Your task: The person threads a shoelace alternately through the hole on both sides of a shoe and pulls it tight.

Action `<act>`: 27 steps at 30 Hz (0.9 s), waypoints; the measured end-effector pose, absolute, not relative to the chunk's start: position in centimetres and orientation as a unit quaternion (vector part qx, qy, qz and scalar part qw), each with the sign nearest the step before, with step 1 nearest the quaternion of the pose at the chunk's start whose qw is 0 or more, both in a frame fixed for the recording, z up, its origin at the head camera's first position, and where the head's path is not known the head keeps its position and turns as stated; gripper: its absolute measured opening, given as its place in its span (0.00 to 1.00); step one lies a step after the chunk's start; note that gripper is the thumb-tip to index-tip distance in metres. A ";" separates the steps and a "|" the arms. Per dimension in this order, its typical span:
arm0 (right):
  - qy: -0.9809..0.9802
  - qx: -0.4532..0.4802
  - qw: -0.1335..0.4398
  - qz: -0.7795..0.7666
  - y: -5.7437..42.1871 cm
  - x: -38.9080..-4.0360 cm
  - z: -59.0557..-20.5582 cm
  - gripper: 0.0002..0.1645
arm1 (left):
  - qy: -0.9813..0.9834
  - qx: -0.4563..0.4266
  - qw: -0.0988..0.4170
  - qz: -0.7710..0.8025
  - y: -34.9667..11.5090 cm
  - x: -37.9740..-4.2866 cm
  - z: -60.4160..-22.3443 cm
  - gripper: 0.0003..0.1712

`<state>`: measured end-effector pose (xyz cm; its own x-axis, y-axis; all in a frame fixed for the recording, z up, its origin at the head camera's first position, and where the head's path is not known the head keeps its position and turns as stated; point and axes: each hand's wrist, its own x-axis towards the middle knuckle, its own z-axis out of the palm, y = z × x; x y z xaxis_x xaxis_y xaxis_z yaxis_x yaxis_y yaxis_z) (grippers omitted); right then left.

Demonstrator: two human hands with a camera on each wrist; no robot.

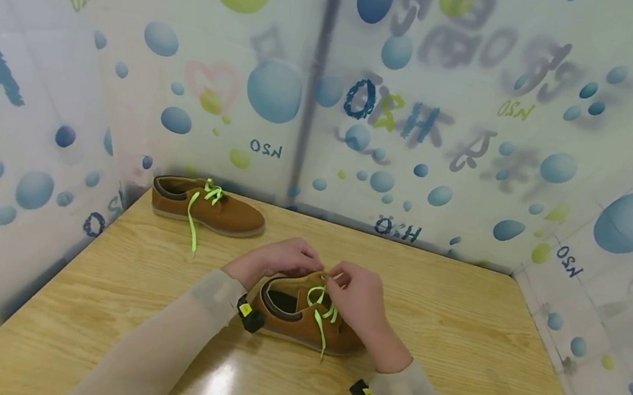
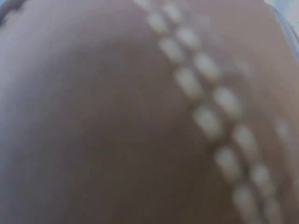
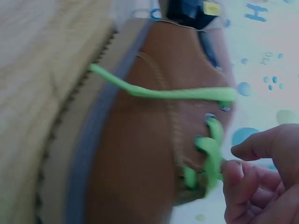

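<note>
A brown shoe point(image 1: 292, 329) with a bright green shoelace point(image 1: 318, 326) stands on the table, toe to the right. My left hand point(image 1: 281, 263) reaches over its far side, bent fingers holding the upper edge by the eyelets; the fingertips are partly hidden. Close beside them, my right hand point(image 1: 359, 303) pinches at the lace with thumb and forefinger. In the right wrist view the green lace point(image 3: 177, 93) runs through several eyelets and one end hangs down the side, near the right hand point(image 3: 275, 182). Blurred brown leather point(image 2: 107, 121) with pale stitching fills the left wrist view.
A second brown shoe point(image 1: 235, 215) with a green lace stands at the table's back left, one lace end hanging onto the wood. The light wooden table point(image 1: 453, 352) is bounded by patterned curtains point(image 1: 444, 195) behind and at both sides.
</note>
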<state>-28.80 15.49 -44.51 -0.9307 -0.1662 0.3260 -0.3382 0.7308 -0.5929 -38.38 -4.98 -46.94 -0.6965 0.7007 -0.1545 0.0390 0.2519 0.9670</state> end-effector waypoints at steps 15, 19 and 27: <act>-0.911 0.107 0.013 0.398 18.3 -30.2 -42.8 0.05 | 0.813 0.143 0.184 0.533 -5.6 -38.1 -45.0 0.15; -0.917 0.127 -0.045 0.376 19.3 -30.8 -42.9 0.06 | 0.819 0.140 0.147 0.536 -5.8 -38.1 -44.3 0.14; -0.910 0.180 -0.140 0.345 20.7 -31.7 -43.5 0.05 | 0.826 0.111 0.083 0.546 -6.3 -37.8 -43.1 0.14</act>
